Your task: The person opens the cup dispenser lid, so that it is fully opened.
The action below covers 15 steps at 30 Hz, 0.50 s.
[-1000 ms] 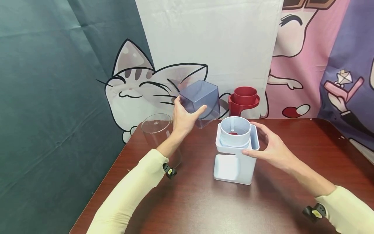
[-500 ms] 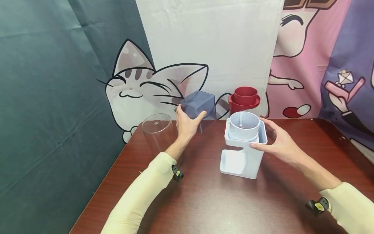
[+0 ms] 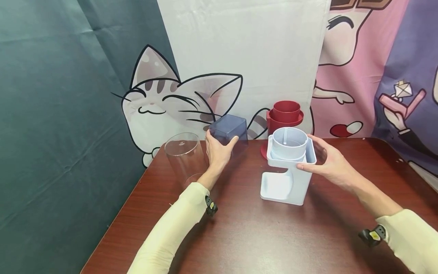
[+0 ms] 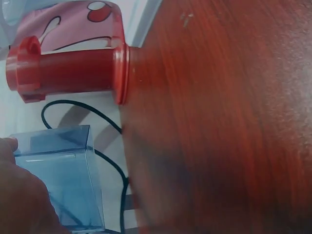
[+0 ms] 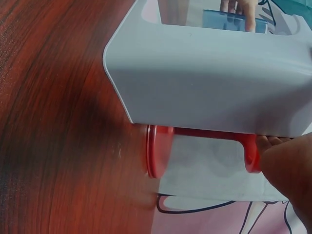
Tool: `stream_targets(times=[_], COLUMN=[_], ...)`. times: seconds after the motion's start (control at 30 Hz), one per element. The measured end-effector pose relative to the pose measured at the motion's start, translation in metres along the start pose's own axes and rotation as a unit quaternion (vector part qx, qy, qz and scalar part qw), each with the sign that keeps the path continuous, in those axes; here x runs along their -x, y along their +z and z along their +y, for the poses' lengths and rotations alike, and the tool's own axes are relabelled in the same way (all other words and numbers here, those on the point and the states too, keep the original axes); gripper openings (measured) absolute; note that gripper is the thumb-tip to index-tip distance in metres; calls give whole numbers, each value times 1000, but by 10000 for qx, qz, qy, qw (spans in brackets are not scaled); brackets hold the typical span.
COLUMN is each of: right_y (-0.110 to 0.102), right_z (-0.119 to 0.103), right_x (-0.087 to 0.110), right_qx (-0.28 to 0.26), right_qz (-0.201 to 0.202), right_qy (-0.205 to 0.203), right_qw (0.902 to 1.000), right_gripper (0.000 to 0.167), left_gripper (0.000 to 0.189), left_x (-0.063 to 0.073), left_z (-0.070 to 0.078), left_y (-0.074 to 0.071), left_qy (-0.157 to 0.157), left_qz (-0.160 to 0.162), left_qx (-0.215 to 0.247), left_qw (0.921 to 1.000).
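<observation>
My left hand [image 3: 219, 152] grips a see-through blue square container [image 3: 234, 127] by its side, thumb on the near face and fingers round the left edge. Its closed flat end faces up, low at the back of the table. My right hand [image 3: 332, 163] holds the upper rim of a white dispenser stand [image 3: 299, 186] between thumb and fingers. The stand has a square top with a round collar [image 3: 289, 142] inside and a shallow tray at its foot. In the right wrist view, the stand's broad side [image 5: 204, 78] hides most of the fingers.
A clear cylinder [image 3: 179, 161] stands on the table left of my left forearm. Behind the white stand is a red stand [image 3: 285, 118] with a round top and base. The brown table [image 3: 239, 236] ends at a printed cloth backdrop [image 3: 273, 45].
The blue container has come down in my left hand, toward the back of the table. My right hand has shifted the white stand back and to the right, nearer the red stand.
</observation>
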State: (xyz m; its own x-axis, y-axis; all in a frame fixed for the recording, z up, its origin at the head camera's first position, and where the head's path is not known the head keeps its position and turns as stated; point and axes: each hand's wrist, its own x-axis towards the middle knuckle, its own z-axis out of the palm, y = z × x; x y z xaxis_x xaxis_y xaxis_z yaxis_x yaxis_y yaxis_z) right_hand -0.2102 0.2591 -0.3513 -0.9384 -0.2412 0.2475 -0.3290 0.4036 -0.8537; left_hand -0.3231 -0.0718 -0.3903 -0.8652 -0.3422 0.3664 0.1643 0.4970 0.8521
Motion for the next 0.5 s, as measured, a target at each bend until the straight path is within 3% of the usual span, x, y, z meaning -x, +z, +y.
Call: stream_targets(times=[0.27,0.5], right_y=[-1,-1], right_z=[1,2], right_x=[0,0], right_qx=[52,68], right_qz=[-52,-32], right_qy=[71,72], right_qw=[9999,9999], right_gripper=[98,98], left_gripper=[113,113], left_x=[4,8], left_z=[-11,-14], left_y=[6,9], left_qy=[41,48], left_qz=[198,187], left_qx=[-59,-77], left_qw=[9998,9998])
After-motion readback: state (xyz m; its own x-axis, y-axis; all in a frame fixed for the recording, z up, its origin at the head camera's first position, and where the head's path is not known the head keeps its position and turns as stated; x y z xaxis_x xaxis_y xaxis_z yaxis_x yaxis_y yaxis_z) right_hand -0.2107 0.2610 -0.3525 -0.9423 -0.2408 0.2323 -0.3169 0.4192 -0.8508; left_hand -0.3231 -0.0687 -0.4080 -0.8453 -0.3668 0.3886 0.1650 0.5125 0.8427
